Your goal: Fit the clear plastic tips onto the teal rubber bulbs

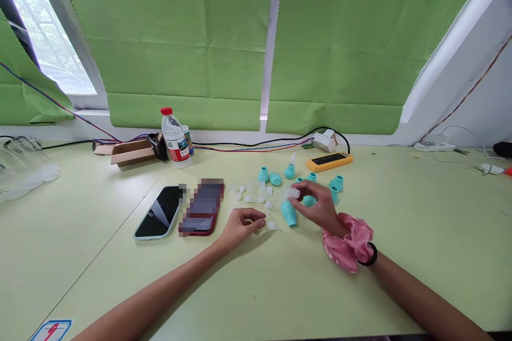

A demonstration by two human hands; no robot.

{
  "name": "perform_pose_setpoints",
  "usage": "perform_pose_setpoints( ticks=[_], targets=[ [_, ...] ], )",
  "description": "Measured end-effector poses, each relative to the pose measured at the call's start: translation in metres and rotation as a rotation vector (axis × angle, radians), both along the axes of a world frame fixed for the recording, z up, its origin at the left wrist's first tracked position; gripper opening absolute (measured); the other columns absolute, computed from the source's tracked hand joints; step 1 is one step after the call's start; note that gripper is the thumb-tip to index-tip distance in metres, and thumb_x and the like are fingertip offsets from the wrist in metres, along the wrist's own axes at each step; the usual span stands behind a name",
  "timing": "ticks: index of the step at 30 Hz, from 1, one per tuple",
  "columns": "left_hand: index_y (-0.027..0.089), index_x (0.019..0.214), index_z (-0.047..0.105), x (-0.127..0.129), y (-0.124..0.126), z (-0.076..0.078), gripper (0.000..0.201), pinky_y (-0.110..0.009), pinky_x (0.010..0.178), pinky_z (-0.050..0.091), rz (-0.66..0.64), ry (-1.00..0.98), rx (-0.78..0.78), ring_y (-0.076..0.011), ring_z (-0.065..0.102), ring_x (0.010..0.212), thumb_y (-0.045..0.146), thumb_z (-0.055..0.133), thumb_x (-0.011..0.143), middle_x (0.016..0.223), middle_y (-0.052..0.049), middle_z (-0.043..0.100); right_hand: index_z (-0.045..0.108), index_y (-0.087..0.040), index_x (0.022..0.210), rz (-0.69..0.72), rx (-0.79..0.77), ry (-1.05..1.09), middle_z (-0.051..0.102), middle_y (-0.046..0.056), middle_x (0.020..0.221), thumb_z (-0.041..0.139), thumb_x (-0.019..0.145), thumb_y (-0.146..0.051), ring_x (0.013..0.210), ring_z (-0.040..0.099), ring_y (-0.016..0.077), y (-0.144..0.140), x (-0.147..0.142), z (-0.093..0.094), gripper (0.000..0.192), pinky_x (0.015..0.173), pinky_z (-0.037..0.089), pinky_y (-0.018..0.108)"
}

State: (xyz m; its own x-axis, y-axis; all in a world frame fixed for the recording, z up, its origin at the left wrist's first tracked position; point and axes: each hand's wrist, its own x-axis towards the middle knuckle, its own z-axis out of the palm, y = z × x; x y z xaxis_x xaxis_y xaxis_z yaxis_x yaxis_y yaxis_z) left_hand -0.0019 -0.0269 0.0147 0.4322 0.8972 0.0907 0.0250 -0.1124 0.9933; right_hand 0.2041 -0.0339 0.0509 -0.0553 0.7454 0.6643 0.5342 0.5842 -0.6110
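Note:
My right hand (316, 203) pinches a small translucent white plastic piece (291, 193) between thumb and fingertips. Just below it, a turquoise vase-shaped part (289, 214) lies on its side on the table. Low over the tabletop, my left hand (242, 225) is loosely curved, with a gap between thumb and fingers and no object visible in it. Near its fingertips is a small white piece (272, 226). Several more white pieces (248, 199) are scattered beyond that hand. More turquoise parts (275, 179) stand or lie behind my right hand, which partly hides some.
Two phones, one black-screened (158, 213) and one red-cased (208, 226), lie left of my left hand. Along the back are a water bottle (176, 141), a cardboard box (134, 153), cables and a yellow power strip (330, 162). Clear plastic items (28, 170) sit far left.

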Motion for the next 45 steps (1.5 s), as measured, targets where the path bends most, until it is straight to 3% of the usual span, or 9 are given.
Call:
perform_pose_setpoints(
  ticks=[3, 10, 18, 26, 31, 35, 37, 40, 45],
  targets=[
    [0.010, 0.075, 0.063, 0.001, -0.001, -0.002, 0.021, -0.021, 0.054, 0.042, 0.018, 0.104, 0.068, -0.0117, 0.052, 0.058, 0.028, 0.058, 0.065, 0.070, -0.007, 0.062, 0.056, -0.017, 0.077, -0.065, 0.049, -0.069, 0.056, 0.002, 0.071, 0.059, 0.064, -0.025, 0.058, 0.053, 0.0122, 0.011, 0.022, 0.009, 0.015, 0.057, 0.050, 0.025],
    [0.012, 0.071, 0.064, 0.001, -0.005, 0.001, 0.018, -0.021, 0.054, 0.041, 0.044, 0.230, 0.217, -0.0126, 0.053, 0.061, 0.024, 0.051, 0.069, 0.071, -0.006, 0.063, 0.055, -0.015, 0.080, -0.028, -0.162, -0.002, 0.060, 0.004, 0.076, 0.061, 0.066, -0.032, 0.066, 0.059, 0.0158, 0.025, 0.058, 0.001, 0.023, 0.061, 0.052, 0.028],
    [0.013, 0.071, 0.065, 0.001, -0.007, 0.001, 0.018, -0.019, 0.051, 0.037, 0.036, 0.328, 0.336, -0.0101, 0.049, 0.056, 0.022, 0.049, 0.070, 0.068, -0.004, 0.062, 0.054, -0.016, 0.088, -0.230, 0.146, -0.518, 0.057, 0.008, 0.079, 0.045, 0.080, -0.034, 0.081, 0.051, 0.0221, 0.032, 0.050, -0.039, 0.022, 0.072, 0.043, 0.036],
    [0.016, 0.073, 0.065, 0.001, -0.008, 0.002, 0.018, -0.021, 0.055, 0.039, 0.021, 0.373, 0.446, -0.0119, 0.051, 0.058, 0.022, 0.048, 0.072, 0.069, -0.004, 0.063, 0.054, -0.015, 0.091, -0.268, 0.189, -0.513, 0.050, 0.000, 0.055, 0.041, 0.082, -0.036, 0.052, 0.047, 0.0142, 0.050, 0.045, -0.053, 0.027, 0.054, 0.040, 0.026],
    [0.015, 0.083, 0.062, 0.002, -0.012, 0.006, 0.020, -0.022, 0.058, 0.042, 0.063, 0.341, 0.422, -0.0135, 0.054, 0.064, 0.027, 0.049, 0.074, 0.072, -0.005, 0.062, 0.055, -0.017, 0.091, -0.193, 0.211, -0.332, 0.054, 0.000, 0.056, 0.048, 0.077, -0.037, 0.049, 0.049, 0.0127, 0.034, 0.019, -0.039, 0.025, 0.054, 0.041, 0.025],
    [0.016, 0.101, 0.053, 0.003, -0.016, 0.010, 0.036, -0.024, 0.067, 0.046, 0.051, 0.248, 0.383, -0.0157, 0.055, 0.079, 0.032, 0.057, 0.069, 0.095, -0.007, 0.059, 0.054, -0.021, 0.093, -0.120, 0.194, -0.193, 0.058, 0.000, 0.058, 0.050, 0.076, -0.036, 0.048, 0.052, 0.0127, 0.009, -0.023, -0.029, 0.023, 0.052, 0.042, 0.024],
    [0.016, 0.097, 0.055, 0.004, -0.016, 0.009, 0.034, -0.026, 0.071, 0.046, 0.044, 0.251, 0.398, -0.0174, 0.055, 0.082, 0.031, 0.059, 0.067, 0.095, -0.007, 0.059, 0.054, -0.023, 0.093, -0.026, 0.192, -0.178, 0.058, 0.000, 0.057, 0.051, 0.075, -0.037, 0.050, 0.054, 0.0132, 0.002, -0.044, -0.029, 0.023, 0.053, 0.042, 0.024],
    [0.013, 0.078, 0.058, 0.005, -0.016, 0.005, 0.015, -0.027, 0.068, 0.045, 0.075, 0.289, 0.426, -0.0183, 0.057, 0.074, 0.024, 0.055, 0.069, 0.079, -0.006, 0.062, 0.055, -0.024, 0.090, 0.091, 0.186, -0.156, 0.060, 0.000, 0.060, 0.050, 0.075, -0.039, 0.054, 0.055, 0.0143, -0.002, -0.065, -0.031, 0.022, 0.056, 0.044, 0.025],
    [0.014, 0.079, 0.057, 0.006, -0.016, 0.003, 0.017, -0.028, 0.071, 0.047, 0.052, 0.170, 0.330, -0.0199, 0.058, 0.078, 0.027, 0.057, 0.069, 0.080, -0.006, 0.063, 0.049, -0.023, 0.093, 0.088, 0.081, -0.019, 0.059, 0.001, 0.065, 0.044, 0.078, -0.037, 0.054, 0.054, 0.0134, -0.005, -0.074, -0.024, 0.022, 0.052, 0.043, 0.024]
  ],
)
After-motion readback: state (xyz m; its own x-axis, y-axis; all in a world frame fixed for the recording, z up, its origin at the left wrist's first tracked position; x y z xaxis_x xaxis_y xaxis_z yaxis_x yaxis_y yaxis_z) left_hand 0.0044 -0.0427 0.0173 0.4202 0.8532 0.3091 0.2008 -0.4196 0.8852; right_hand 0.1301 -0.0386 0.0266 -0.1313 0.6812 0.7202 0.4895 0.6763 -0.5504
